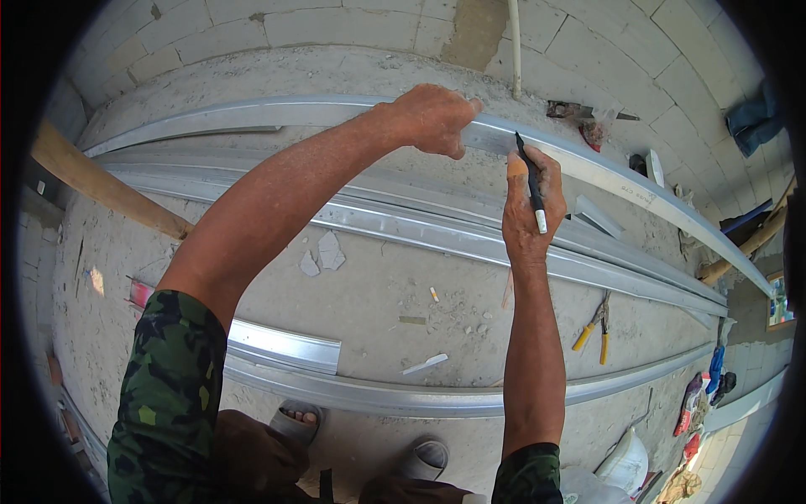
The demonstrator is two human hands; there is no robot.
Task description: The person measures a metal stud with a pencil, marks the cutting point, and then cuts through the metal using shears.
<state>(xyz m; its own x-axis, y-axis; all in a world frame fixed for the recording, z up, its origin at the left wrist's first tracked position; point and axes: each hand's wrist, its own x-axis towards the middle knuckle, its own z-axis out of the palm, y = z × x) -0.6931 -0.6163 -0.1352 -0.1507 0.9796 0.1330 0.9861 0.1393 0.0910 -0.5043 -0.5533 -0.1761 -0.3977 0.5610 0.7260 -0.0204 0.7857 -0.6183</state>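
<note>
A long silvery metal channel (621, 172) arches across the far side of the view, raised above other channels. My left hand (432, 120) is closed over it, fingers curled around its edge; the grip's underside is hidden. To the right of it, my right hand (531, 197) holds a black marker pen (531, 181) with a white end pointing toward me. The pen's dark tip is up against the channel's face or just in front of it; I cannot tell if it touches. An orange covering (517, 168) sits on my right thumb.
More metal channels (420, 235) lie across the dusty floor, with another (420, 401) before my feet. Yellow-handled snips (598, 329) rest at right. Wooden poles stand at left (109, 181) and far right (743, 249). A block wall (336, 29) rises behind. A white sack (625, 462) is near right.
</note>
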